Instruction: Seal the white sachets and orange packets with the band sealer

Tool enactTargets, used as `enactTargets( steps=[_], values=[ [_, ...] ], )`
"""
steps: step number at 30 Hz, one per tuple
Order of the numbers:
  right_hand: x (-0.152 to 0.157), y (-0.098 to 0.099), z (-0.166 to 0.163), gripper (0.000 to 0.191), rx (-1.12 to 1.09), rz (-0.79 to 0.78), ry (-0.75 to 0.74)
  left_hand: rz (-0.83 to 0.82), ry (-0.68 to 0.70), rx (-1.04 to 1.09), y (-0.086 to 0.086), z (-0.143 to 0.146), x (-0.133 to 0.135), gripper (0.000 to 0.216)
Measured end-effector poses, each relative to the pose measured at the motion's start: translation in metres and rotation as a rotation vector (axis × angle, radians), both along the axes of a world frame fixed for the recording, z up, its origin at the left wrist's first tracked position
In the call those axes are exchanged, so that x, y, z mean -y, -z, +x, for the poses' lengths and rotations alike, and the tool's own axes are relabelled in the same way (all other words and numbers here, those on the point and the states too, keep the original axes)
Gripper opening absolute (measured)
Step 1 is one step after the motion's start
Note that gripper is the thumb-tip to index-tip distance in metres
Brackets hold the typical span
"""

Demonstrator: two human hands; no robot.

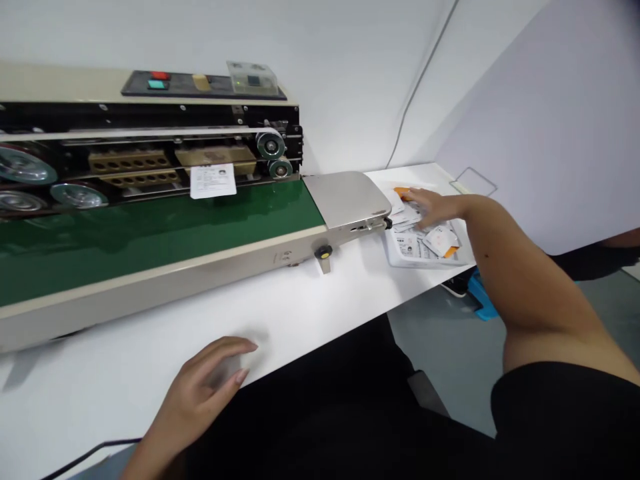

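My left hand [196, 390] is held at the front edge of the white table, thumb and fingers apart in a curve, with nothing between them. On the right, my right hand [434, 205] reaches into a white plastic tray [415, 261] of small packets. Its fingers are spread over the pile, and the fingertips are close to an orange-and-white packet [401, 192]. Another white packet with an orange edge [441, 240] lies below the hand. Upright in the band sealing machine [280, 257], a printed white packet [213, 181] stands at the rollers above the green conveyor belt [150, 227].
A metal end plate [347, 197] extends from the belt towards the tray. The control panel [180, 85] with red and green switches sits on top of the machine. A black knob [323, 252] juts from its front side. A blue object [481, 297] is below the table.
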State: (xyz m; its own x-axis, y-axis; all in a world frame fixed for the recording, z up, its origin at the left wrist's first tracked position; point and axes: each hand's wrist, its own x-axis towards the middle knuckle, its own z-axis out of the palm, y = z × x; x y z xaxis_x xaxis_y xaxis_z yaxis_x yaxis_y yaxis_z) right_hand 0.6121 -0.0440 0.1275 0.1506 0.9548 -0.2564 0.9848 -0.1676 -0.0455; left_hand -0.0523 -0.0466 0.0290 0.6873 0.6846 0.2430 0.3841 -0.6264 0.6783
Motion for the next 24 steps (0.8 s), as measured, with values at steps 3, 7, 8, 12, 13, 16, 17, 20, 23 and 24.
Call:
enactTargets(
  steps=[3,7,8,12,13,16,17,20,23,24],
  values=[
    [-0.013,0.008,-0.01,0.111,0.164,0.063,-0.127,0.005,-0.008,-0.026,-0.002,0.0,0.0,0.021],
    [-0.026,0.021,-0.027,0.094,0.15,0.066,-0.215,0.016,-0.03,-0.071,-0.007,0.005,-0.002,0.021],
    [-0.027,0.025,-0.031,0.087,0.142,0.059,-0.217,0.022,-0.034,-0.079,-0.008,0.006,-0.003,0.021],
    [-0.023,0.037,-0.036,0.058,0.177,0.152,-0.215,0.045,-0.034,-0.092,-0.009,0.008,-0.005,0.022],
    [-0.021,0.039,-0.036,0.054,0.188,0.172,-0.213,0.048,-0.03,-0.096,-0.009,0.009,-0.005,0.023],
    [-0.016,0.039,-0.035,0.047,0.217,0.188,-0.217,0.053,-0.03,-0.11,-0.008,0.01,-0.005,0.022],
    [-0.014,0.038,-0.034,0.046,0.224,0.191,-0.216,0.055,-0.032,-0.117,-0.008,0.01,-0.005,0.022],
    [-0.006,0.034,-0.032,0.046,0.232,0.218,-0.192,0.061,-0.042,-0.119,-0.006,0.011,-0.005,0.023],
    [0.009,0.028,-0.03,0.048,0.178,0.33,-0.127,0.053,-0.049,-0.112,-0.004,0.01,-0.004,0.024],
    [0.015,0.026,-0.029,0.046,0.129,0.402,-0.096,0.048,-0.05,-0.11,-0.003,0.01,-0.003,0.025]
  ],
)
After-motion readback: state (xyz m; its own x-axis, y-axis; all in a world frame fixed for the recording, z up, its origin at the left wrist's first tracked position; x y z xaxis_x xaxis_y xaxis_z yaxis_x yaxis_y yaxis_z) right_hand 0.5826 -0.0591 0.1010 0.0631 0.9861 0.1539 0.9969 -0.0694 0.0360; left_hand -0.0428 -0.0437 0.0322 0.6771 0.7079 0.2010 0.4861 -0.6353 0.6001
